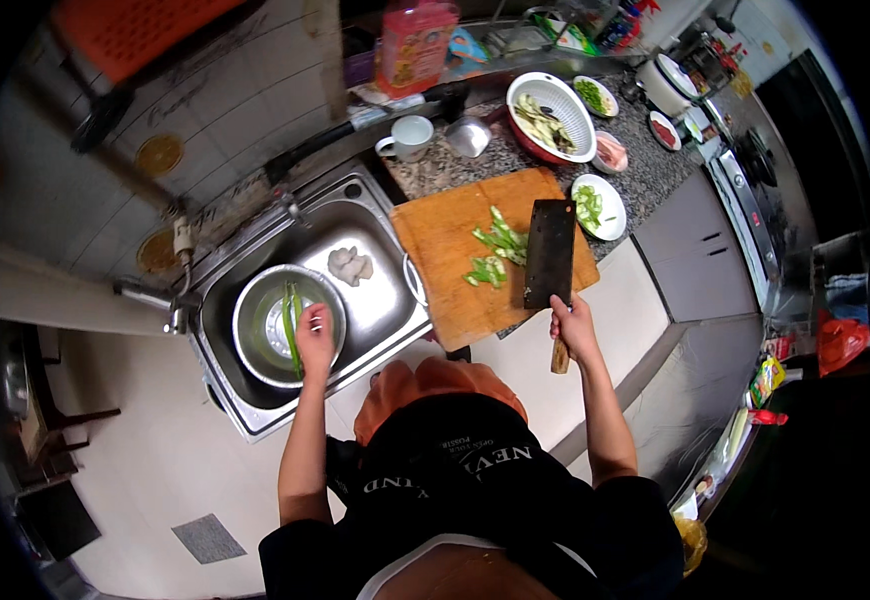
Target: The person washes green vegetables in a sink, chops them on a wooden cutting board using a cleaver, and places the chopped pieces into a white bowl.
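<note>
My left hand [315, 337] is over a round metal basin [248, 340] in the sink. Its fingers are curled against long green peppers [291, 322], which run along the hand's left side; the exact grip is partly hidden. My right hand [574, 327] is closed round the wooden handle of a dark cleaver [551, 250]. The wide blade lies flat over the right part of a wooden cutting board [435, 245]. Sliced green pepper [500, 240] lies in two loose groups on the board, left of the blade.
A pale crumpled lump [351, 265] lies in the steel sink [380, 225]. Beyond the board stand a white mug [412, 138], a white colander [583, 125] with pale slices, a plate of cut pepper [610, 215] and a bowl of meat [610, 152]. A stove [745, 210] is farther right.
</note>
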